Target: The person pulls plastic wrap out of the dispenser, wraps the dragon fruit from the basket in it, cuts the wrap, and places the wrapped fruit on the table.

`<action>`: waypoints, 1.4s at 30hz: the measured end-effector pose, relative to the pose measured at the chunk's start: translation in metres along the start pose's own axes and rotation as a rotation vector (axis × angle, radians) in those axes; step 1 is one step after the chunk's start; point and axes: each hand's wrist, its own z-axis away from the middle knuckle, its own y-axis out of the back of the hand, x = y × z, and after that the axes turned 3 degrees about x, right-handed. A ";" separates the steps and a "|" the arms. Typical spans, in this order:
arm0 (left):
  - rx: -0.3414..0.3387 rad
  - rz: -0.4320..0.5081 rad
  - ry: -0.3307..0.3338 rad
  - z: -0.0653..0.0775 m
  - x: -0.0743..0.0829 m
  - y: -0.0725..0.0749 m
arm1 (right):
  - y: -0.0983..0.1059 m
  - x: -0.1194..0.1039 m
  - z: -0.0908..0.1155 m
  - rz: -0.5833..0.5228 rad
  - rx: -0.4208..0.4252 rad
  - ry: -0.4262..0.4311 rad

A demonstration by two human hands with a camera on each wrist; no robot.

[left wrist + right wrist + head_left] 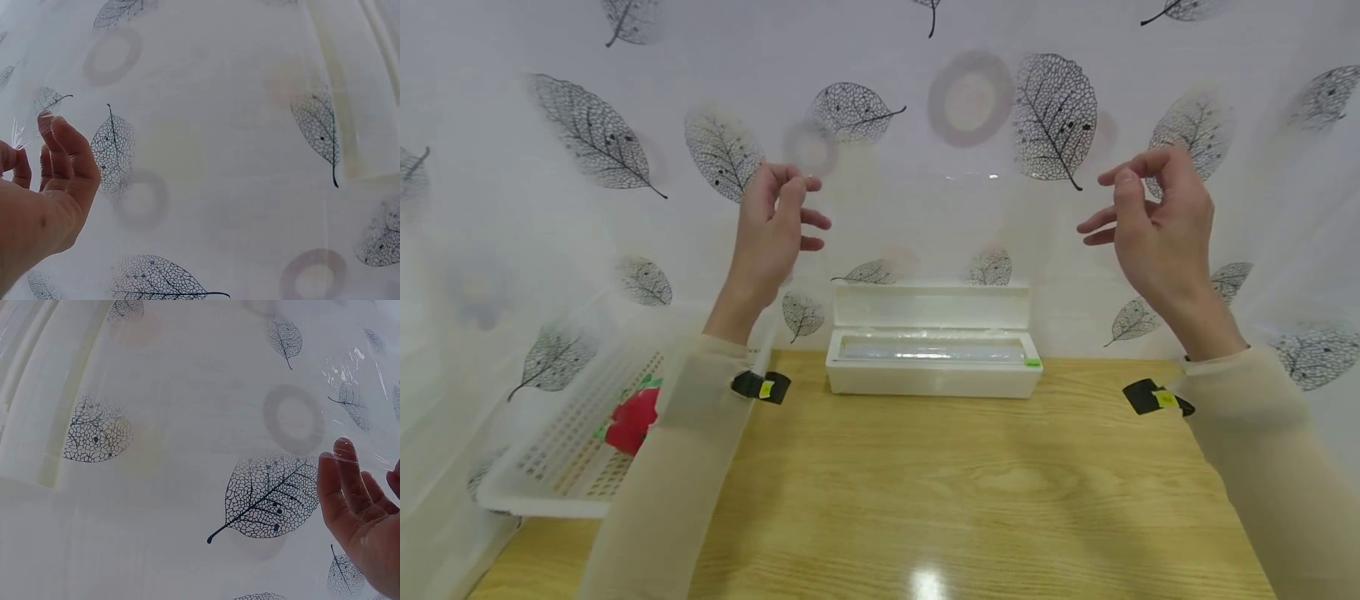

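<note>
Both hands are raised in front of the curtain, apart from each other, with a sheet of clear cling film [973, 177] stretched between them. Its surface shows mostly as glints, also in the right wrist view, where the film [353, 359] shines above the fingers. My left hand [775, 221] pinches one side between thumb and forefinger. On the other side, my right hand [1168, 217] pinches the film the same way, other fingers spread loosely. Below and between them, a long white box [934, 382] stands with its lid up and a film roll [932, 348] inside.
At the left on the wooden table [970, 483] stands a white plastic basket [542, 505]. In it lies a red thing with green parts [631, 422], partly hidden by the left sleeve. A leaf-patterned curtain [895, 225] hangs behind the table.
</note>
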 end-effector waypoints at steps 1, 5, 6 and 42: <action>-0.004 0.001 -0.002 0.003 0.000 0.000 | 0.001 0.000 0.003 -0.004 -0.001 0.002; -0.022 -0.029 -0.005 0.016 -0.002 0.005 | 0.006 -0.001 0.015 -0.018 -0.011 0.010; -0.025 -0.035 -0.005 0.019 -0.002 0.006 | 0.007 -0.001 0.018 -0.019 -0.011 0.016; -0.128 0.042 0.006 0.053 -0.027 0.013 | 0.009 0.007 0.057 -0.042 -0.159 -0.028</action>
